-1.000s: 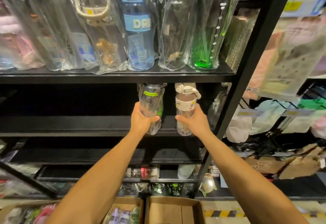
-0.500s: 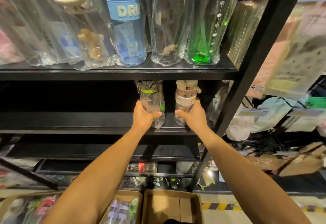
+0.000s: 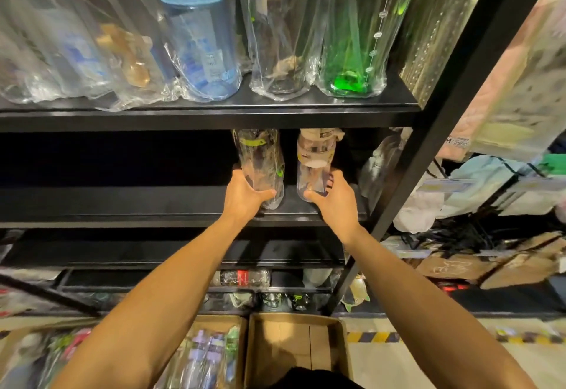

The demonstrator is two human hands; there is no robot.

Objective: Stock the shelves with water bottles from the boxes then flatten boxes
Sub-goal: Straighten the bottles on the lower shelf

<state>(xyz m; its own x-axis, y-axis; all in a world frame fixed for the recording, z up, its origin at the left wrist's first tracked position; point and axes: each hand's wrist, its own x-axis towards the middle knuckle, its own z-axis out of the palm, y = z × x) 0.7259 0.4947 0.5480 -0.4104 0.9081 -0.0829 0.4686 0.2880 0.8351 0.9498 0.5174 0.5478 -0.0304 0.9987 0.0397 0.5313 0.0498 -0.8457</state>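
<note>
Upright, left hand [image 3: 245, 197] gripping crinkly-wrapped bottle [image 3: 260, 165]

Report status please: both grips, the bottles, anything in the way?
Left grip holds wrapped bottle. Right grip holds cream-lid bottle. Both on middle shelf. Nothing seen blocking.

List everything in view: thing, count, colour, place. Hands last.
Blue bottle: one, blue, plastic-wrapped, top shelf.
Green bottle: one, clear with green base, top shelf, right end.
Clear bottles: several, plastic-wrapped, top shelf; exact count unclear.
Green-banded bottle: one, clear, wrapped, middle shelf.
Cream-capped bottle: one, clear, middle shelf, right of the green-banded bottle.
Rack: one, black.
Boxes: two plainly seen, brown, on the floor below; the left one holds bottles.
Left hand: grips the green-banded bottle.
Right hand: grips the cream-capped bottle.
</note>
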